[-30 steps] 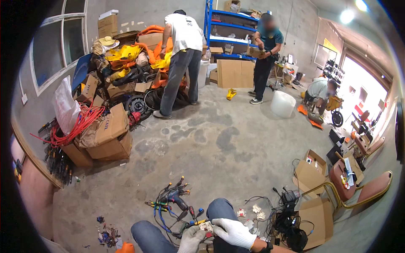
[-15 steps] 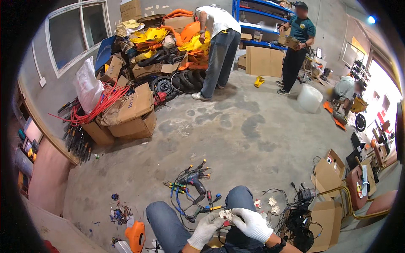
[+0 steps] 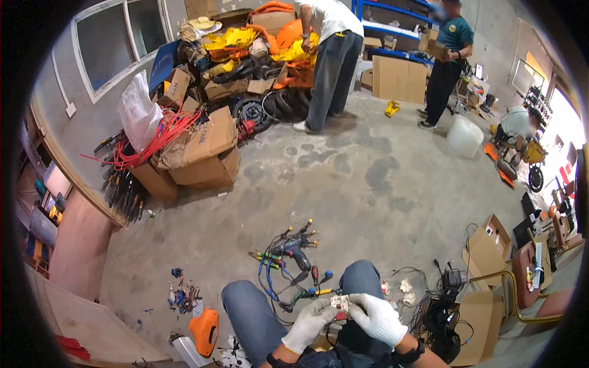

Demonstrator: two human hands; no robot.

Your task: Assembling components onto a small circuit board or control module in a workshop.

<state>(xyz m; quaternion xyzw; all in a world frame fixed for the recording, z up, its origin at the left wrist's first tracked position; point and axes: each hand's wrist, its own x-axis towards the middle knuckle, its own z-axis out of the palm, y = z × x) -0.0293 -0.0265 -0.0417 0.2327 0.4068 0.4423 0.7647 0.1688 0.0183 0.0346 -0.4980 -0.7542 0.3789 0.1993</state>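
Floor (image 3: 288, 208): grey concrete, mottled with darker patches, ahead of the left hand (image 3: 310, 324);
Wall (image 3: 67, 80): plain grey, ahead and left of the left hand; a small white box (image 3: 71, 110) sits on it below a thin conduit (image 3: 59, 76);
Window (image 3: 104, 58): white frame, dark panes, far ahead and left of the left hand;
Doorway (image 3: 80, 172): timber-edged, well left of the left hand; a pinkish surface (image 3: 80, 245) shows through;
Rack (image 3: 392, 29): blue, several shelves, far ahead of the right hand (image 3: 375, 318);
Chair (image 3: 521, 264): reddish-brown padding, gold-coloured frame, right of the right hand;
Light: white glare from the opening (image 3: 567, 119) ahead and well right of the right hand; softer over the floor
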